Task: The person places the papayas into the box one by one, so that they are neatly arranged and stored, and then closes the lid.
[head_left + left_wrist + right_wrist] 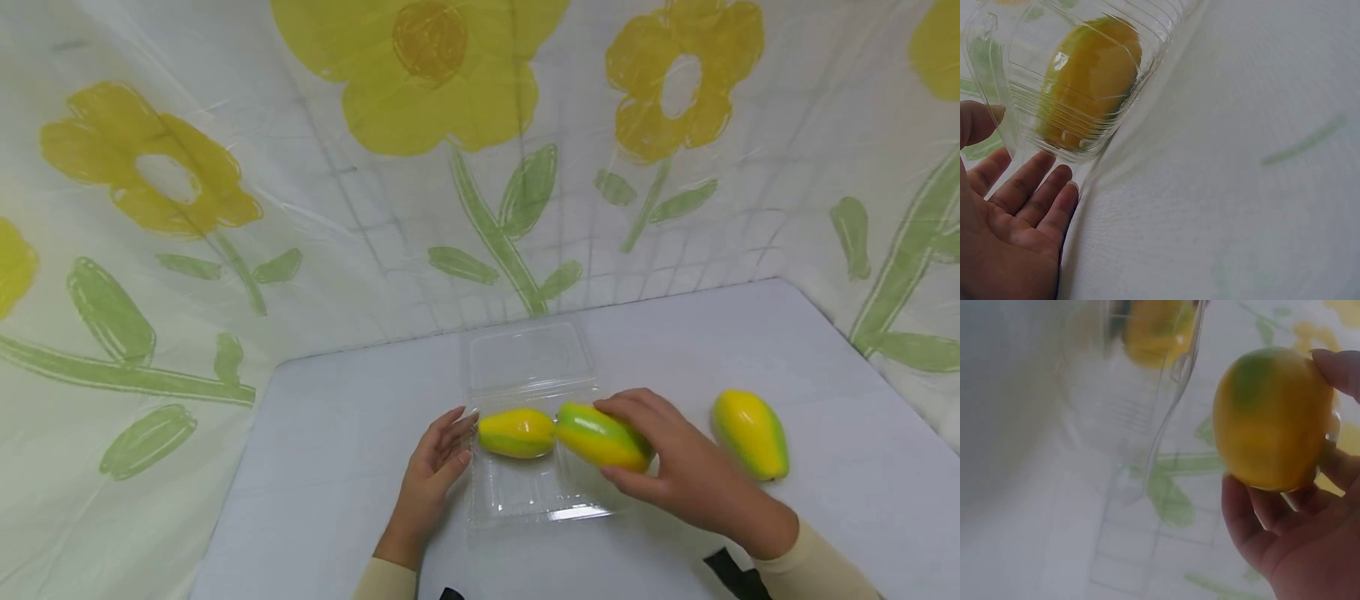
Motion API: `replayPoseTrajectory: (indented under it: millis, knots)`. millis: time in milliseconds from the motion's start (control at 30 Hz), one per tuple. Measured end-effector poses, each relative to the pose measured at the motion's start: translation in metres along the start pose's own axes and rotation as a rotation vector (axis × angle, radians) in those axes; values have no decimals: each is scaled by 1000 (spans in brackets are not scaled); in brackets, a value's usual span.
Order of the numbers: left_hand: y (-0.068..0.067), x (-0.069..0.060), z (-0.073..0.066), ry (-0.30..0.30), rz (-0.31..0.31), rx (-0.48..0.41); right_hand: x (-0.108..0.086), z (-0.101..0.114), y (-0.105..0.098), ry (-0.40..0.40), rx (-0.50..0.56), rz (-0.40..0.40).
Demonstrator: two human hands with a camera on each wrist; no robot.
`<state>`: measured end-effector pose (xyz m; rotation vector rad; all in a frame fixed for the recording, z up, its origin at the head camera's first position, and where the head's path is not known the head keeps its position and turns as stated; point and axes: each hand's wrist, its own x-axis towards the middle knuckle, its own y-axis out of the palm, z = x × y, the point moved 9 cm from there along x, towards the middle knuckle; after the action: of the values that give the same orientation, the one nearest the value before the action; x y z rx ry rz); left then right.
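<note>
In the head view, a white tabletop [322, 458] with rounded far corners stood against a pale, thin sheet [360, 283] printed with yellow flowers [442, 117] and green stems; faint grid lines showed on it. A clear plastic container [513, 496] lay on the table, its lid [528, 358] folded back toward the sheet. One yellow-green fruit [517, 435] sat in the container; the right hand [686, 467] clasped a second fruit [600, 435] over its right part. A third fruit [750, 435] lay on the tabletop to the right. The left hand [438, 471] was at the container's left edge, its fingers loose and apart from the thumb.

In the left wrist view, those fingers extended beside the ribbed container wall, with the fruit visible through it. A pale expanse with a green streak filled the right side.

In the right wrist view, thumb and fingers were clamped around the second fruit, near the blurred container, with stems and grid lines behind.
</note>
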<state>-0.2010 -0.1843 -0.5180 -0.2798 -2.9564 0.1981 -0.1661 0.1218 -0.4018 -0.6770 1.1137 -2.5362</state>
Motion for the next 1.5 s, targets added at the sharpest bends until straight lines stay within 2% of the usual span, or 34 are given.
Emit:
replayPoseTrajectory:
  millis: [300,567,900,1200,1500]
  knots:
    - [-1,0,1,4,-6,13,5,8,17,-45,99,28]
    - [0,0,1,7,4,16,9,13,25,-76,90,42]
    - [-1,0,2,-11,-4,15,12,13,38,-65,127,81]
    - [0,0,1,16,4,10,16,21,53,-91,133,114]
    - [0,0,2,-12,0,13,24,31,68,-109,103,152]
